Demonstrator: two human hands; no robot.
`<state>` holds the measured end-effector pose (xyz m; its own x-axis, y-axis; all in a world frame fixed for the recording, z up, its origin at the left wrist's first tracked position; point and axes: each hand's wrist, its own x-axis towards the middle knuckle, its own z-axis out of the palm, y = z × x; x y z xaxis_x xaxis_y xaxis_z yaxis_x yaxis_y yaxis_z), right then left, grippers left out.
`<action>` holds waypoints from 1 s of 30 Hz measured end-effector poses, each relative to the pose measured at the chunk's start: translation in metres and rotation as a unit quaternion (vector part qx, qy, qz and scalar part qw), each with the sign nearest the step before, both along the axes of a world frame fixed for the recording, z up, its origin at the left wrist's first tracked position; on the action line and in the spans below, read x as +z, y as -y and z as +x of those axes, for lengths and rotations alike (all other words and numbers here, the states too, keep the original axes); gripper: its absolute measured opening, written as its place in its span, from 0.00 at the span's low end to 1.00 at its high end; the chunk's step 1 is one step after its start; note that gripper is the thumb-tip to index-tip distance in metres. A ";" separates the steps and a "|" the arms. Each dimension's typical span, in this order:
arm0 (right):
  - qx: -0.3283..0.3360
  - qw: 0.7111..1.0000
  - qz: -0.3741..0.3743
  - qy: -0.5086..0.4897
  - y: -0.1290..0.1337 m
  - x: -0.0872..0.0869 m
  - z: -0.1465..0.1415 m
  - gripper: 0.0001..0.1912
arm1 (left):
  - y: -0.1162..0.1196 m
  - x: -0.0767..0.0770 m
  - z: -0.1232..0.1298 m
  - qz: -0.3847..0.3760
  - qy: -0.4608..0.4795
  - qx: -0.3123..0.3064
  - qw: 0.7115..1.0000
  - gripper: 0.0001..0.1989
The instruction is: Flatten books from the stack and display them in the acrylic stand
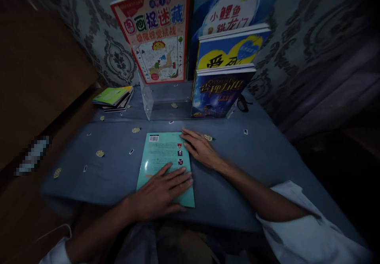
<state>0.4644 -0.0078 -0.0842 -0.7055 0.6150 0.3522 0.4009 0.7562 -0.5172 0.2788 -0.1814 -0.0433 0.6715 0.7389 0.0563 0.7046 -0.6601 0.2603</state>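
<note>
A thin teal book (160, 155) lies flat on the cloth-covered table, with a barcode at its far left corner and small pictures along its right side. Across its near half rests my left hand (163, 192), palm down with the fingers spread. My right hand (202, 147) lies at the book's far right corner, its fingertips touching the edge and its fingers stretched out. Neither hand grips anything. Part of the near edge of the book is hidden under my left hand.
Behind the book stands a clear acrylic book rack (148, 101) with a red-bordered picture book (160, 54), a dark blue book (221, 94) and several others. A small stack of booklets (111, 97) lies at the back left. Dark glasses (242, 105) sit right of the rack.
</note>
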 end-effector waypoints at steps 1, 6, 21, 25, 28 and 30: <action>0.000 1.000 0.003 0.003 0.000 0.000 0.000 0.21 | 0.003 0.000 -0.001 0.003 -0.003 0.000 1.000 0.36; 0.008 1.000 0.020 0.009 0.001 0.001 0.000 0.22 | 0.006 -0.001 -0.002 0.024 -0.021 -0.005 0.999 0.35; 0.015 0.999 0.030 0.004 -0.001 -0.007 0.000 0.23 | -0.032 -0.006 -0.018 0.055 -0.041 -0.008 0.998 0.34; 0.015 0.999 0.032 0.005 -0.002 -0.008 0.001 0.24 | -0.043 -0.007 -0.022 0.059 -0.045 -0.003 0.997 0.35; 0.018 0.999 0.033 0.006 -0.004 -0.010 0.001 0.24 | -0.051 -0.005 -0.026 0.048 -0.048 -0.007 0.998 0.34; 0.020 0.999 0.032 0.010 -0.005 -0.011 0.001 0.24 | -0.055 -0.003 -0.029 0.040 -0.049 -0.009 0.998 0.33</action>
<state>0.4658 -0.0031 -0.0956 -0.7363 0.5630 0.3753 0.3791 0.8027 -0.4604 0.2501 -0.1261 -0.0466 0.6898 0.7224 0.0482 0.7118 -0.6888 0.1374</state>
